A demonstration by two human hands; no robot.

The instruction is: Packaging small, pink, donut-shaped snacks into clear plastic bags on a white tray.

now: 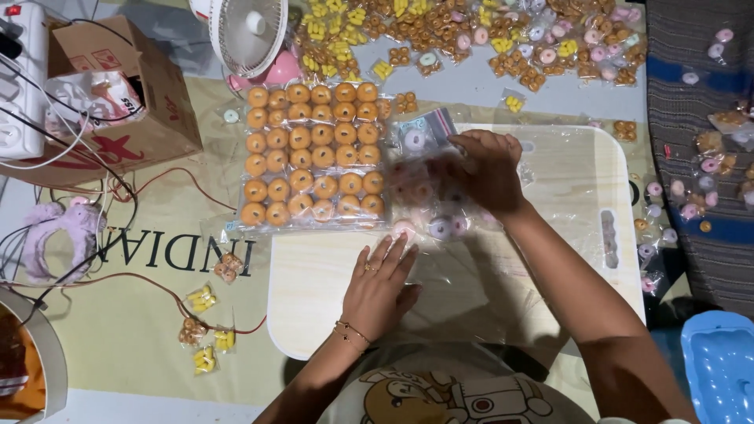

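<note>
A board [550,259] is lying in front of the person, with a sheet of packed sweets [312,153] sitting on its far left corner. A cardboard box [149,118] is standing further left, a fan [250,31] behind the sheet.

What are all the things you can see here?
Sheet of round sweets: one, orange, left of the board.
Board: one, pale wood, centre.
Clear bag with pink sweets: one, on the board.
Small sweet packets: many, orange, yellow, pink, along the top.
Fan: one, white and pink, top.
Cardboard box: one, brown, top left.
Blue tray: one, bottom right.
Left hand: flat on the board.
Right hand: on the clear bag.
</note>
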